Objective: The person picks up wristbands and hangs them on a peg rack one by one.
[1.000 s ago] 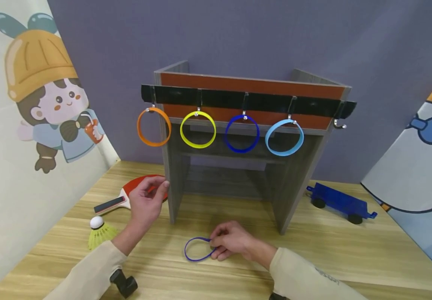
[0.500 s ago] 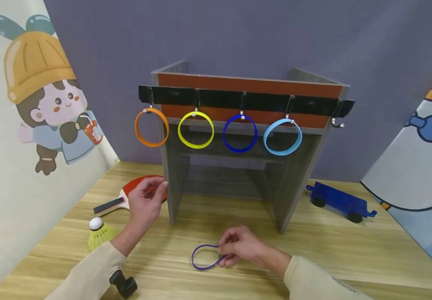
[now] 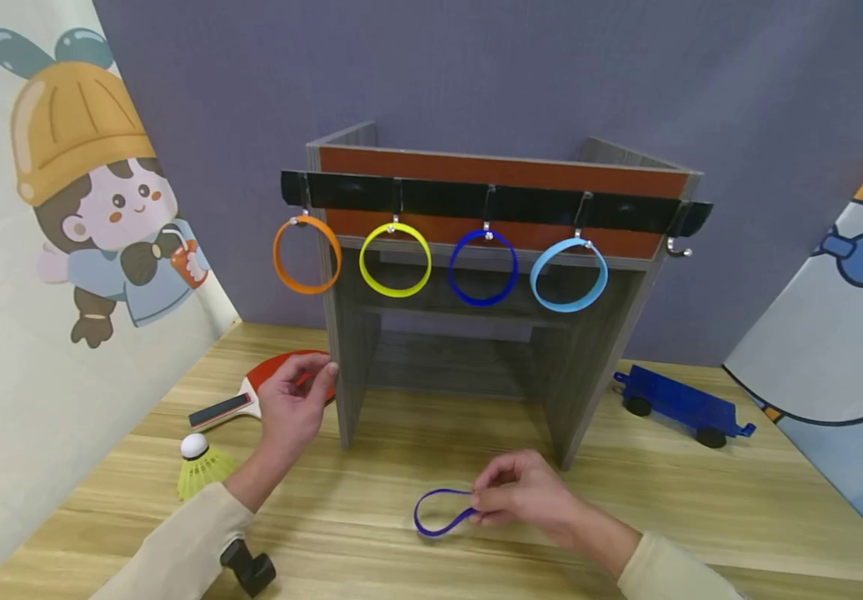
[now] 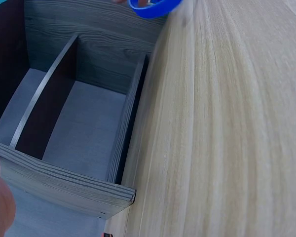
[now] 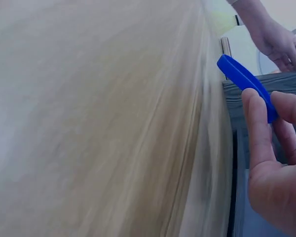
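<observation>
My right hand (image 3: 529, 496) pinches a dark blue wristband (image 3: 442, 533) between thumb and fingertips, low over the table in front of a grey wooden shelf unit (image 3: 604, 358). The band's loop points left in the head view; the right wrist view shows the blue wristband (image 5: 244, 76) nearly edge-on. My left hand (image 3: 296, 396) touches the outer face and front edge of the unit's left side panel, thumb uppermost. Only part of that left hand (image 4: 0, 205) shows in its own wrist view. Orange (image 3: 276, 258), yellow (image 3: 362, 271), dark blue (image 3: 452, 279) and light blue wristbands (image 3: 604, 279) hang from hooks.
A black rail (image 3: 446, 194) crosses the unit's top, its rightmost hook (image 3: 679, 248) bare. Left of the unit lie a red table tennis bat (image 3: 251, 392) and a yellow shuttlecock (image 3: 202, 471). A blue toy wagon (image 3: 682, 400) stands to the right.
My right hand has moved right across the tabletop, carrying the dark blue wristband along. The left hand stays at the side panel, and the hanging bands keep their hooks.
</observation>
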The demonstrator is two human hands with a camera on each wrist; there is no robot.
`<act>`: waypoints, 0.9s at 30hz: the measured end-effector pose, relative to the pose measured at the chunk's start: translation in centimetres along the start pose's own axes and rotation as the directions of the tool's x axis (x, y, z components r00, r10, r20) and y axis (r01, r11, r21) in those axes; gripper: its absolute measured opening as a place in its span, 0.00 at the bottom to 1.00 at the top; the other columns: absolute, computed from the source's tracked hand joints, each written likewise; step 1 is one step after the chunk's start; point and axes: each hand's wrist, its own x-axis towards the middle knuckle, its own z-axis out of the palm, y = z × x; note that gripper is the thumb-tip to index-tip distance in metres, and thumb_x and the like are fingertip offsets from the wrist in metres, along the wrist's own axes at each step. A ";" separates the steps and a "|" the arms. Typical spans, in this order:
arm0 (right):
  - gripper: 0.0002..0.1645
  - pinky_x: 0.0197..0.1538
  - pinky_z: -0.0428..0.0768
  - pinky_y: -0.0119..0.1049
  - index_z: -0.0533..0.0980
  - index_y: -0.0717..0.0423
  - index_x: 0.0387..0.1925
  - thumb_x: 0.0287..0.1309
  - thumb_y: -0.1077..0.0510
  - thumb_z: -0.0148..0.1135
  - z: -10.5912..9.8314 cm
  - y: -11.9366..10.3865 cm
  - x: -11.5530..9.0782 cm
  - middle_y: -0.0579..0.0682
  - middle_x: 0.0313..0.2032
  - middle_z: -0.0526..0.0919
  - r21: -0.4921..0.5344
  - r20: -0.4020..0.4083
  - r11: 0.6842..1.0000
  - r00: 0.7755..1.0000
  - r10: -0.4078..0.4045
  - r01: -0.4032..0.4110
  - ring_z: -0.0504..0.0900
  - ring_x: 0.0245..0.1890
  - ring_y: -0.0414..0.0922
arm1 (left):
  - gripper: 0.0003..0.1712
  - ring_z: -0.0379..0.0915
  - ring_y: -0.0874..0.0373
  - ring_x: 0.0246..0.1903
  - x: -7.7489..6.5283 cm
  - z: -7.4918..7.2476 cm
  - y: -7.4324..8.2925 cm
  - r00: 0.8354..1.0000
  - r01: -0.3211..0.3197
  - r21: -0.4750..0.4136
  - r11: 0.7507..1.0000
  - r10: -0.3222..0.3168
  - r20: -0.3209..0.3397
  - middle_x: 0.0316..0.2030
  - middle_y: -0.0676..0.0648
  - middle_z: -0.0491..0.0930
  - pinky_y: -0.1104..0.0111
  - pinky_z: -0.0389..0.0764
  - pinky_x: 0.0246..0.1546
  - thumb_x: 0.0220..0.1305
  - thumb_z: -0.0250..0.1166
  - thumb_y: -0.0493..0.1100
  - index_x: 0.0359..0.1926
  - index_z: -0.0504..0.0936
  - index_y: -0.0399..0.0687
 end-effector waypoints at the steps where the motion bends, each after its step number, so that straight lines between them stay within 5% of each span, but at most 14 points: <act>1: 0.08 0.36 0.83 0.43 0.77 0.71 0.31 0.48 0.71 0.67 -0.2 -0.1 -0.2 0.60 0.29 0.81 0.006 0.001 1.000 1.000 -0.007 0.007 0.84 0.30 0.54 | 0.07 0.79 0.65 0.29 0.0 0.0 0.0 1.000 -0.001 -0.003 1.000 0.001 0.000 0.28 0.35 0.80 0.78 0.79 0.31 0.50 0.60 0.15 0.33 0.75 0.16; 8: 0.09 0.39 0.82 0.47 0.78 0.72 0.34 0.50 0.69 0.67 -1.8 -1.3 -1.7 0.60 0.31 0.82 0.038 0.014 0.997 0.998 -0.069 0.068 0.84 0.33 0.53 | 0.07 0.78 0.65 0.29 0.0 0.1 -0.1 1.000 0.003 -0.010 1.000 -0.003 -0.001 0.28 0.37 0.81 0.78 0.79 0.31 0.51 0.61 0.16 0.33 0.75 0.16; 13: 0.05 0.41 0.81 0.49 0.81 0.61 0.33 0.53 0.70 0.65 -2.8 -2.1 -2.3 0.58 0.31 0.84 0.072 0.040 0.987 0.988 -0.148 0.145 0.84 0.34 0.51 | 0.07 0.78 0.65 0.29 0.0 0.0 -0.1 1.000 0.005 0.004 1.000 -0.005 -0.004 0.28 0.38 0.81 0.78 0.79 0.32 0.51 0.61 0.16 0.33 0.75 0.16; 21: 0.09 0.41 0.81 0.42 0.82 0.57 0.35 0.56 0.72 0.61 -4.1 -3.0 -3.4 0.56 0.33 0.84 0.107 0.032 0.966 0.970 -0.240 0.235 0.84 0.36 0.51 | 0.07 0.79 0.65 0.29 0.0 0.0 0.0 1.000 -0.001 0.015 1.000 0.001 -0.010 0.29 0.38 0.81 0.77 0.79 0.33 0.50 0.61 0.15 0.33 0.75 0.16; 27: 0.15 0.44 0.80 0.41 0.81 0.58 0.38 0.60 0.75 0.54 -5.4 -3.9 -4.2 0.54 0.36 0.83 0.172 0.029 0.928 0.940 -0.341 0.331 0.84 0.39 0.50 | 0.07 0.79 0.65 0.29 0.0 0.1 -0.1 1.000 -0.011 -0.004 1.000 0.011 -0.008 0.29 0.37 0.81 0.78 0.79 0.32 0.50 0.61 0.16 0.33 0.75 0.16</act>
